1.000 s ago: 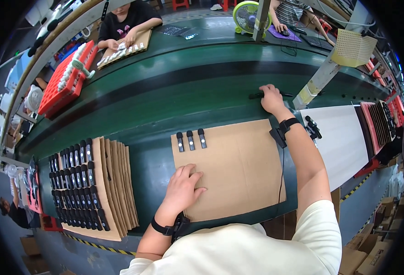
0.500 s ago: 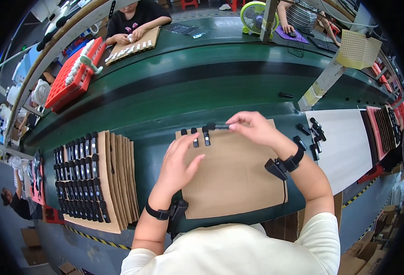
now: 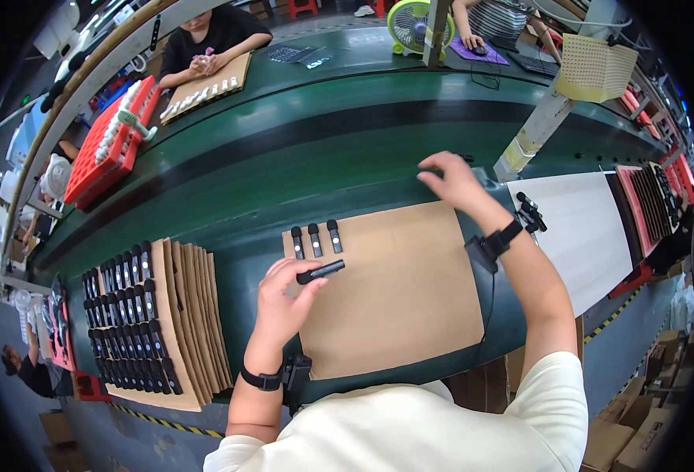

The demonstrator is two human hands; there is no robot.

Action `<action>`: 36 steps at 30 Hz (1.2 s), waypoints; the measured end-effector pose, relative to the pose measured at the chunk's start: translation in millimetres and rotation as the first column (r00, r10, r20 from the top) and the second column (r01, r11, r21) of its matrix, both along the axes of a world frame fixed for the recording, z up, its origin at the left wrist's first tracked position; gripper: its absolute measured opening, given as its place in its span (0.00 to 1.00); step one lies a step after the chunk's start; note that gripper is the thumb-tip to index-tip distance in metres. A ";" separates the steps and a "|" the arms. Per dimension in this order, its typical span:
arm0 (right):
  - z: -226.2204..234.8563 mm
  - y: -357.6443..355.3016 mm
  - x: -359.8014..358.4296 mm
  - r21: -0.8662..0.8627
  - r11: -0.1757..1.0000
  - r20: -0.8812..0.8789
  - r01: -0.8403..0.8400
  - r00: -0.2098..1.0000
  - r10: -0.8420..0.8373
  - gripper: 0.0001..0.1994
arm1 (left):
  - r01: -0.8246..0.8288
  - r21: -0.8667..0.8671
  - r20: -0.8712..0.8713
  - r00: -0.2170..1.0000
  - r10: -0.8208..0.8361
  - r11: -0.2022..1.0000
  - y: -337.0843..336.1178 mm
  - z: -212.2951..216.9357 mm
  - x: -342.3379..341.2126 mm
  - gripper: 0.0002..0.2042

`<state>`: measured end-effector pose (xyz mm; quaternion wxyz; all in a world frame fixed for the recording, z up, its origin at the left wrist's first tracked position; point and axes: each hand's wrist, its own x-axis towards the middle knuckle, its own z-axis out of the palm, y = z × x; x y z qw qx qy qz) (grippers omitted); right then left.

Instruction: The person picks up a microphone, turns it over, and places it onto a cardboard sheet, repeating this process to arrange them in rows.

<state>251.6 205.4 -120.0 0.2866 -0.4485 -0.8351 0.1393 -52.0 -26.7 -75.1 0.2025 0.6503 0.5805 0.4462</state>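
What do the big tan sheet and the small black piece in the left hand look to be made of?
The sheet looks like plain cardboard: matte tan, flat, thin cut edges. The black piece in the left hand is probably moulded plastic: smooth, dark, with a faint sheen, though the picture cannot rule out coated metal.

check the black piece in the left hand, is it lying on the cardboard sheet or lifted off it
Lifted, it seems: the left hand pinches the black piece in its fingertips, just above the cardboard sheet.
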 end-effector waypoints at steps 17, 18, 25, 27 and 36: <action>-9.6 4.0 -11.2 -0.398 0.917 -0.264 -0.031 0.961 -0.082 0.10 | -0.020 -0.144 0.264 0.963 0.058 0.989 -41.6 -4.0 -5.3 0.11; 1.6 -21.6 -17.3 -0.453 0.875 -0.446 -0.171 0.893 -0.056 0.10 | 0.017 -0.117 0.266 0.964 0.015 0.993 -40.7 -3.0 -4.4 0.11; 47.6 -174.3 -46.8 -0.494 0.734 -0.722 -0.467 0.691 -0.046 0.13 | 0.097 -0.060 0.310 0.948 -0.073 0.994 -45.6 3.1 -0.1 0.10; 47.5 -194.3 -51.3 -0.447 0.751 -0.731 -0.486 0.683 0.007 0.14 | 0.121 -0.051 0.300 0.949 -0.100 0.991 -48.4 3.8 -0.7 0.12; 50.6 -225.0 -65.5 -0.290 0.872 -0.640 -0.395 0.757 0.130 0.15 | 0.111 0.040 0.202 0.972 -0.117 0.993 -57.4 13.1 -2.4 0.12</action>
